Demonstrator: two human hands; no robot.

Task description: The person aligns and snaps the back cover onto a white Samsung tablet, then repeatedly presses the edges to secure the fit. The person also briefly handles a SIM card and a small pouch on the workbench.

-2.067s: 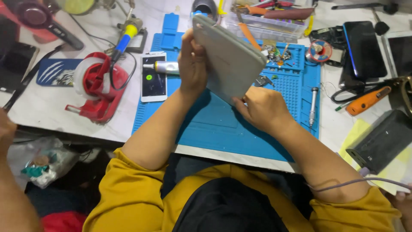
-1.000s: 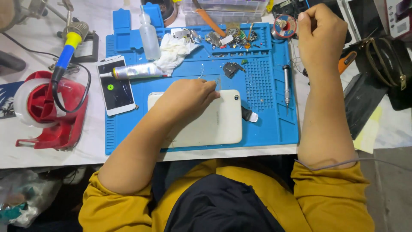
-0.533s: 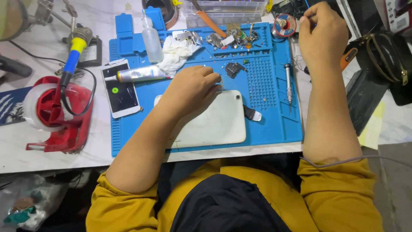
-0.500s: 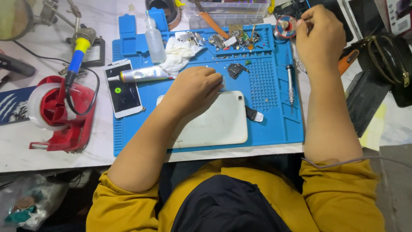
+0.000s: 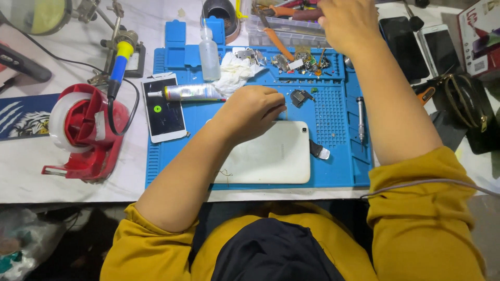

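Seen from above, a white tablet (image 5: 265,156) lies back-up on a blue repair mat (image 5: 338,119) at the near edge of the worktop (image 5: 31,156), its long axis running left to right across the person's body. The left hand (image 5: 252,108) rests on the tablet's far long edge near the top right corner, fingers curled in a loose clench over that edge; whether they pinch anything small cannot be told. This hand is much the nearer one to the tablet, which lies just below and toward the person from the grip. The right hand (image 5: 348,23) is well apart, reaching away over a clear tray of tools (image 5: 284,28) at the mat's far side, knuckles bent; what it holds cannot be told. A phone (image 5: 164,106), a glue tube (image 5: 187,92) and a red tape dispenser (image 5: 83,130) lie to the left. Compared with half a second ago, the left hand and tablet sit much the same, while the right hand has moved leftward to the tool tray.
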